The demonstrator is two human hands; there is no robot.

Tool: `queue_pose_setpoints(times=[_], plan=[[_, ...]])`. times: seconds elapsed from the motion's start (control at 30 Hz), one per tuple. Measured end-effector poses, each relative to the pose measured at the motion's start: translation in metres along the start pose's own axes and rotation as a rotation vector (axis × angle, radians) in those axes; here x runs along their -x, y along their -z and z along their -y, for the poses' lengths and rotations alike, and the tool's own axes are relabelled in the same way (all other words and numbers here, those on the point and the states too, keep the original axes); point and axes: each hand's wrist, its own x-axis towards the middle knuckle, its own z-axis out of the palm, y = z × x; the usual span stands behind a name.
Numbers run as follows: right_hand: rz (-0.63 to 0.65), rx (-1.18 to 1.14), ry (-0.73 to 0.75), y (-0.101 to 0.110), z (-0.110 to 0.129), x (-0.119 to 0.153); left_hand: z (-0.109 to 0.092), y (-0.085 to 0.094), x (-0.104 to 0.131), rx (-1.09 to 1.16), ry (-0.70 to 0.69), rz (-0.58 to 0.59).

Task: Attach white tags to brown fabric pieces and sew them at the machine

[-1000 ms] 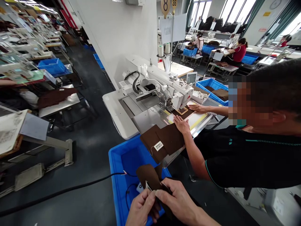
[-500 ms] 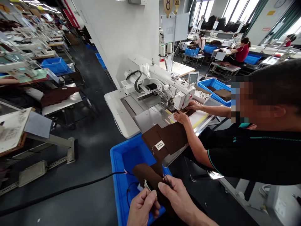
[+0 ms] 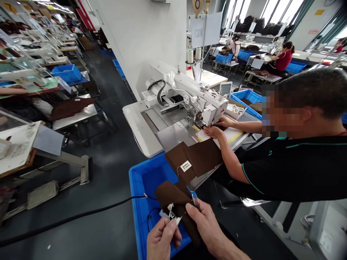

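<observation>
- Above the near end of the blue bin (image 3: 143,173), the left grip (image 3: 163,234) pinches a crumpled white scrap (image 3: 170,207) tightly between thumb and curled fingers.
- To its right, over the same end of the bin, the right grip (image 3: 205,221) is closed round a slim blue tool (image 3: 192,194), perhaps snips, its thumb by the brown piece (image 3: 173,195).
- That piece hangs over the bin, its rounded end pointing to the bin's far left corner, its long axis slanting down to the near right.
- Since a second ago the grips have drawn apart and more of the scrap shows, so it is probably coming loose; whether it remains attached, I cannot tell.
- Just beyond the bin, brown panels (image 3: 204,155) with a printed label (image 3: 185,166) overhang the table (image 3: 143,131).
- Farther beyond, a co-worker's hands (image 3: 214,132) work beneath the sewing machine (image 3: 187,85).
</observation>
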Motion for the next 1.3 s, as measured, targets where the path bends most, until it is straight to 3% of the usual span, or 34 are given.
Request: queue_pose_setpoints(times=[0.23, 0.4, 0.53, 0.73, 0.93, 1.0, 1.13, 1.3], plan=[[0.043, 0.208, 0.134, 0.004, 0.007, 0.0, -0.007, -0.001, -0.011, -0.09, 0.034, 0.086], [0.095, 0.333, 0.139, 0.009, 0.006, 0.004, -0.01, 0.007, -0.018, -0.102, 0.078, 0.137], [0.06, 0.177, 0.074, 0.008, 0.006, 0.003, -0.007, 0.011, -0.017, -0.039, 0.101, 0.109], [0.107, 0.035, 0.02, 0.007, 0.01, 0.005, -0.002, 0.011, -0.015, 0.011, 0.033, 0.136], [0.138, -0.004, -0.039, 0.007, 0.006, 0.009, -0.007, 0.013, -0.009, 0.008, -0.014, 0.162], [0.11, 0.055, -0.038, 0.007, 0.003, 0.009, -0.008, 0.013, -0.006, 0.011, -0.038, 0.159], [0.051, 0.384, 0.033, 0.01, 0.002, 0.01, -0.007, 0.014, -0.003, -0.004, -0.066, 0.159], [-0.181, 0.577, 0.295, 0.016, 0.021, 0.027, -0.005, 0.018, -0.008, -0.043, -0.087, 0.125]])
